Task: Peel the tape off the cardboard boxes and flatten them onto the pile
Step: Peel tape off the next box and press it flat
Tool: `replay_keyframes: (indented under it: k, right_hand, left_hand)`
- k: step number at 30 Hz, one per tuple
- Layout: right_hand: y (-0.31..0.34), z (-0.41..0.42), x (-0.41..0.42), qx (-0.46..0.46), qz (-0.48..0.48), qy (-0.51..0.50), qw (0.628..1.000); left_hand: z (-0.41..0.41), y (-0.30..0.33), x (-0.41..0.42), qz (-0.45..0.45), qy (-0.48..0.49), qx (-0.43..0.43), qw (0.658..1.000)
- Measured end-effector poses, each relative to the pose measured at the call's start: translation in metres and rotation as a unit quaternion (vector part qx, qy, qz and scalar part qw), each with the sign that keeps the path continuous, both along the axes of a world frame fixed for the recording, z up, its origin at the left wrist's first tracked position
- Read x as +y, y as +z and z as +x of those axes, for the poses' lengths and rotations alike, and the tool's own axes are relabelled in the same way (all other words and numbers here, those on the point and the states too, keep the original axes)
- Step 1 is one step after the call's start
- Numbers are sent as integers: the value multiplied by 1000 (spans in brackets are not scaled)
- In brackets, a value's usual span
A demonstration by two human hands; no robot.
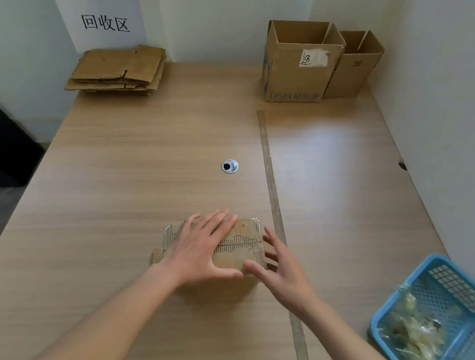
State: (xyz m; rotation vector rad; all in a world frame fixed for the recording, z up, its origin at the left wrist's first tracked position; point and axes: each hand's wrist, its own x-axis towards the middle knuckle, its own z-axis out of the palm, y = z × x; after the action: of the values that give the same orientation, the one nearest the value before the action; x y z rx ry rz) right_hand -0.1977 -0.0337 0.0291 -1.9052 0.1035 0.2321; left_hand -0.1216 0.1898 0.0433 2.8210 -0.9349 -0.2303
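Head view, taped box lying crosswise

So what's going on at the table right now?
A person has both hands on a small taped cardboard box near the front of the table: the left hand lies flat on top, and the right hand is at its right end. A pile of flattened cardboard sits far left, two open boxes far right, and a blue basket holds peeled tape.
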Motion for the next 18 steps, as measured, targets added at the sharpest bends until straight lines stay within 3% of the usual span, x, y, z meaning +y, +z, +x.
replay_keyframes:
  k: [3, 10, 18]
  right_hand:
    - [-5, -18, -8, -11, -33, 2, 999]
    - [0, -28, -3, -51, -116, -105, 986]
    - [2, -41, 8, -49, -116, -181, 975]
  left_hand:
    - [-1, 1, 2, -13, -4, 3, 1000]
    - [-2, 0, 2, -6, 3, -6, 1000]
    - [-5, -3, 2, -27, 12, -19, 999]
